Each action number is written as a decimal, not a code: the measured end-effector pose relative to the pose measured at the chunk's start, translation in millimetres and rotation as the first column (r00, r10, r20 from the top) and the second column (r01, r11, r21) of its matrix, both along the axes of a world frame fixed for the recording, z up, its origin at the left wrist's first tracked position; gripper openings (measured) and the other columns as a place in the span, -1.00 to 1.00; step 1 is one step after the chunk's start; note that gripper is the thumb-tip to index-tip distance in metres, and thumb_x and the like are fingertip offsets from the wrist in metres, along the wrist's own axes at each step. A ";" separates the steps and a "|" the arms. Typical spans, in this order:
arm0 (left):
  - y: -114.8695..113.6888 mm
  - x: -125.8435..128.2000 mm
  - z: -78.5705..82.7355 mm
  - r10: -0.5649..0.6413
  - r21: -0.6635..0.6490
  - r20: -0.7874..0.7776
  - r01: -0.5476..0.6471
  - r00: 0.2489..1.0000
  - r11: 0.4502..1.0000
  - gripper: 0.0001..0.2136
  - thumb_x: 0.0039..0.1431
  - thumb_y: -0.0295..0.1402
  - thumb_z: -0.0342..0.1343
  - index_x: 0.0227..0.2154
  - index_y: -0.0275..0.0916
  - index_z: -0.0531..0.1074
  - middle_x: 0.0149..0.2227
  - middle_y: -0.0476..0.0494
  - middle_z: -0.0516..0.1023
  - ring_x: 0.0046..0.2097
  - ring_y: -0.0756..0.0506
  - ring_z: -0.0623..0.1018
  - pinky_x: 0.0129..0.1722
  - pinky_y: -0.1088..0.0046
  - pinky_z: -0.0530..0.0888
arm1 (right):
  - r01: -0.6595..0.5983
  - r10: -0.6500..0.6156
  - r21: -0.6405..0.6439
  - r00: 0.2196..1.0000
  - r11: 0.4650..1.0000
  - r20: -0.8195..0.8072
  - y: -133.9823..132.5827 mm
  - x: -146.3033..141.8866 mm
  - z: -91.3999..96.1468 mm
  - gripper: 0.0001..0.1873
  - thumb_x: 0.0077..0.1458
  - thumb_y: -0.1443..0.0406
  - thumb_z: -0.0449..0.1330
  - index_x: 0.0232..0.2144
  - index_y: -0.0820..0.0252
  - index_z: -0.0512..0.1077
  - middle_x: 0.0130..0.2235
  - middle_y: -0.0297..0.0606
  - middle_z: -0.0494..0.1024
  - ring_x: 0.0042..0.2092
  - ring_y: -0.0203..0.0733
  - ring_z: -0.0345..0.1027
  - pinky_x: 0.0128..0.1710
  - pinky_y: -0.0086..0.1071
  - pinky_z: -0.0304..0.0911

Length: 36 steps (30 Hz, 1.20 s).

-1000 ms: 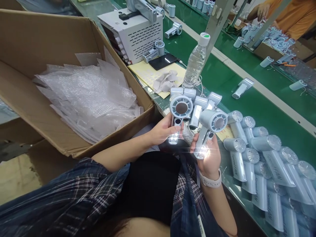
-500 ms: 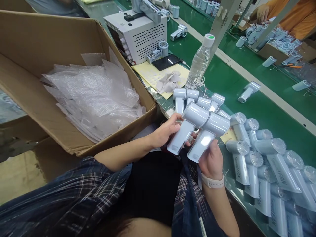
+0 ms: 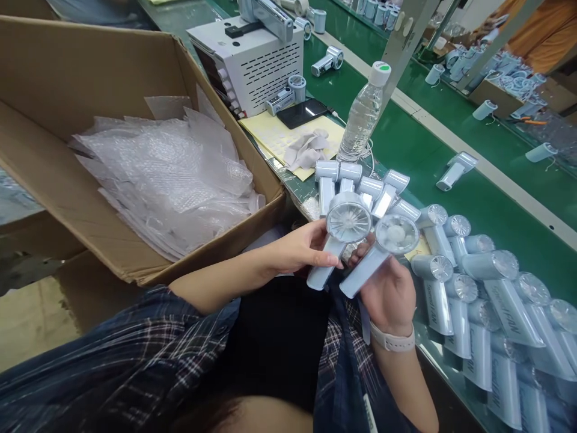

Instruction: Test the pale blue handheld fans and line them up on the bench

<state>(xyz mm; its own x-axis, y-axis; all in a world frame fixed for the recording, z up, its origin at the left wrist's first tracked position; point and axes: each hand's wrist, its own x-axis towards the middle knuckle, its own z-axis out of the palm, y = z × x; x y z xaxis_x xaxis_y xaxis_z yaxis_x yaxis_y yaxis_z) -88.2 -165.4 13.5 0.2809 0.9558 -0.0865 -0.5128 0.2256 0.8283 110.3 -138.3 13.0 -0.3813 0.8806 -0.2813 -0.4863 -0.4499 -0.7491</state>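
Note:
Two pale blue handheld fans are in my hands above my lap, round ends up and turned toward me. My left hand (image 3: 311, 248) grips the handle of the left handheld fan (image 3: 348, 221), thumb across its front. The right handheld fan (image 3: 396, 233) has its handle in my right hand (image 3: 388, 294), whose fingers curl behind it and are partly hidden. A white wristband (image 3: 393, 340) circles my right wrist. Just beyond my hands, several similar fans (image 3: 350, 172) lie on the bench. Another pile of fans (image 3: 478, 344), some lettered, lies to the right.
On the left stands an open cardboard box (image 3: 216, 243) of bubble-wrap bags (image 3: 166, 174). A water bottle (image 3: 360, 117), phone (image 3: 303, 113), crumpled cloth (image 3: 307, 150) and white instrument (image 3: 265, 66) stand or lie ahead. A green conveyor (image 3: 406, 162) carries scattered fans. A co-worker's orange sleeve (image 3: 538, 30) shows far right.
Both held fans have been turned, so their round faces now show instead of their sides. My left thumb now lies across the left handle. The co-worker's hand has moved.

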 end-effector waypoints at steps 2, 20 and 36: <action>1.8 1.1 -4.2 0.026 -0.068 -0.018 -0.027 0.999 0.997 -0.45 -0.18 -0.23 0.55 -0.22 -0.29 0.37 -0.40 -0.01 0.50 -0.37 0.00 0.51 -0.29 0.46 0.47 | -0.041 0.040 -0.017 0.998 0.999 -0.042 0.0 -2.2 1.1 -0.64 0.14 0.07 0.24 -0.14 0.18 0.60 -0.35 -0.26 0.54 -0.31 -0.19 0.41 -0.24 -0.30 0.44; 3.3 -3.2 -10.1 0.057 -0.037 -0.001 -0.057 0.998 0.998 -0.41 0.03 -0.23 0.45 0.05 -0.23 0.32 -0.15 -0.18 0.60 -0.11 -0.18 0.64 -0.11 0.28 0.55 | 0.085 -0.076 0.088 0.992 0.992 -0.101 -0.5 0.3 0.7 -0.71 0.09 0.08 0.29 -0.24 0.15 0.58 -0.33 -0.20 0.59 -0.32 -0.13 0.46 -0.40 -0.29 0.45; 3.9 0.8 -20.1 0.103 -0.037 -0.109 -0.108 0.989 0.993 -0.31 -0.19 0.08 0.50 -0.18 -0.22 0.27 -0.21 -0.10 0.55 -0.21 -0.07 0.60 -0.29 0.49 0.51 | 0.166 -0.167 0.023 0.985 0.986 0.047 -3.0 -11.9 -10.0 -0.77 0.25 0.15 0.21 -0.14 0.15 0.51 -0.29 -0.25 0.65 -0.33 -0.16 0.56 -0.30 -0.24 0.52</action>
